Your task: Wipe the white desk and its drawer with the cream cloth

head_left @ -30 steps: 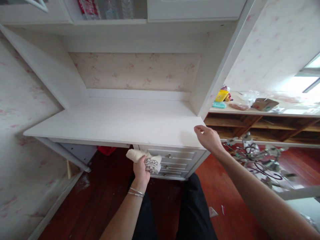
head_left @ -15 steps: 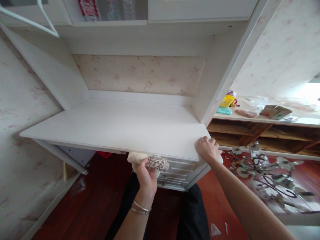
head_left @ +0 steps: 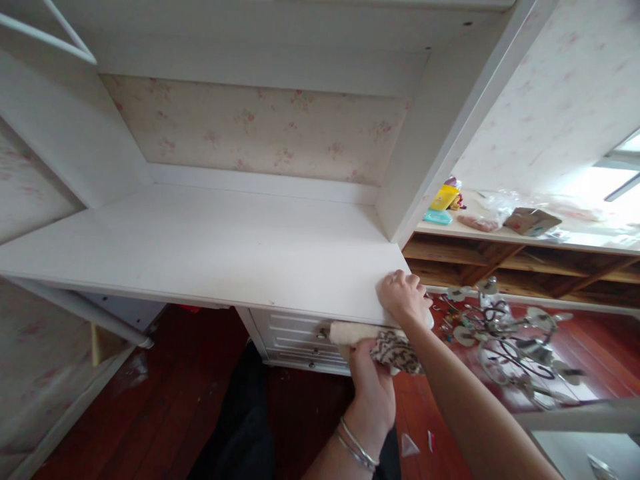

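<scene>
While the right hand (head_left: 404,298) sits clamped over the front right corner of the white surface (head_left: 225,247), fingers curled down onto the top edge and gripping nothing else, the left hand (head_left: 371,383) is up just beneath that same edge. It's closed tight around a cream cloth (head_left: 385,341) with a dark curly pattern, one rolled end poking out to the left against the underside lip of the surface, the patterned part bunched to the right under the right wrist. Two thin silver bangles (head_left: 356,445) ring the left wrist. Both hands are close together at this corner, the right one above, the left one below, with the cloth between them.

Right behind the cloth, the white drawer unit (head_left: 293,331) stands under the surface, small metal knobs on its fronts. Floral wallpaper (head_left: 260,130) backs the alcove, white side panels rising on both sides. Off to the right, a wooden shelf unit (head_left: 505,257) carries a yellow box (head_left: 444,197), a teal packet (head_left: 437,217) and a brown cardboard box (head_left: 531,221) on its pale top. On the red-brown floor (head_left: 165,400) beside it lies a metal chandelier (head_left: 515,337) with curled arms. Black trousers show at the bottom of the view.
</scene>
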`<state>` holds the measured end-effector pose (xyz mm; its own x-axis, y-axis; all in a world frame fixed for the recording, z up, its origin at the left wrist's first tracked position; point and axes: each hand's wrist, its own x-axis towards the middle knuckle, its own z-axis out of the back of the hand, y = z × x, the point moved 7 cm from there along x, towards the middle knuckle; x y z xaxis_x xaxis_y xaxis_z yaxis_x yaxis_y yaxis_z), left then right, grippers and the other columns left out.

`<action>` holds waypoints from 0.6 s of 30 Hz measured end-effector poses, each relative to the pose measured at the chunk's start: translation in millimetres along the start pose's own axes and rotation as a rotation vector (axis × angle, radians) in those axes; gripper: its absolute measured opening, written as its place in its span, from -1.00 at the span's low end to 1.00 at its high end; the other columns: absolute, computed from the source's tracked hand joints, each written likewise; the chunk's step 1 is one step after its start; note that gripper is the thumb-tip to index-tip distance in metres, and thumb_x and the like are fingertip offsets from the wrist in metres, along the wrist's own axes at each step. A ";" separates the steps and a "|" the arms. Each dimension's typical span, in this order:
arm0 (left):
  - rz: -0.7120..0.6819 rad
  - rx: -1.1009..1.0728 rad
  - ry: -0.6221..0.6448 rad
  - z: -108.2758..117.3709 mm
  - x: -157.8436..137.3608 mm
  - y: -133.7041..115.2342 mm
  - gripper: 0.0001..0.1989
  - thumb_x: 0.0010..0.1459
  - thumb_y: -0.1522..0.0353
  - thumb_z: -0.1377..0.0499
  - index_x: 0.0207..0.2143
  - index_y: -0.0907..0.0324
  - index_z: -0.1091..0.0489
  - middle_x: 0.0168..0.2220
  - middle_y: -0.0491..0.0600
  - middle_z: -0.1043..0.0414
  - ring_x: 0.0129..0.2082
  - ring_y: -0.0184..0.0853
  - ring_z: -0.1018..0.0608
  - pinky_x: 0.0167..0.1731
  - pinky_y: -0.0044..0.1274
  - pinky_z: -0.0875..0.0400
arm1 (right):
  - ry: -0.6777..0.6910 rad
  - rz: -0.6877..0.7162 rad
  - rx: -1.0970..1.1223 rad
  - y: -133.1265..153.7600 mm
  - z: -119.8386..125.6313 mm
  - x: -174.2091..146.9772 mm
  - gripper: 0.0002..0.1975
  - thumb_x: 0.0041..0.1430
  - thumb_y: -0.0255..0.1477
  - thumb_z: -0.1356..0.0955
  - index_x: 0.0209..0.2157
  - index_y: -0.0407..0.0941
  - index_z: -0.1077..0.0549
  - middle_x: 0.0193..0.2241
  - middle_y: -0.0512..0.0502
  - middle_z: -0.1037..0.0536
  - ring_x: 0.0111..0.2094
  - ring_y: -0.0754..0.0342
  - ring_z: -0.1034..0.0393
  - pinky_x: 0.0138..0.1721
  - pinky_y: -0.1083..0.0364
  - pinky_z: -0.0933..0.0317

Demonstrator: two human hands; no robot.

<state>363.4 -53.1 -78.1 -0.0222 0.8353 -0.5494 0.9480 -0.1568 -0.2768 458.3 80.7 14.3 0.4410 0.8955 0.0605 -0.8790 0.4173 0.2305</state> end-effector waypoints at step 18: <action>-0.235 0.056 -0.393 142.1 81.1 -80.4 -0.93 0.18 0.39 -0.14 -0.26 0.17 -0.35 -0.35 -0.04 -0.50 -0.35 -0.33 -0.57 -0.29 -0.50 -0.46 | 0.023 -0.016 0.019 1.9 3.0 0.4 -0.50 0.34 -0.20 -0.02 0.09 -0.10 -0.33 0.07 -0.36 -0.30 0.12 -0.38 -0.21 0.01 -0.36 -0.15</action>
<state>240.3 -47.6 -212.5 -0.3637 0.5899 -0.7209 0.8845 -0.0241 -0.4659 457.4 81.4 17.7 0.4502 0.8923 0.0348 -0.8685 0.4284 0.2494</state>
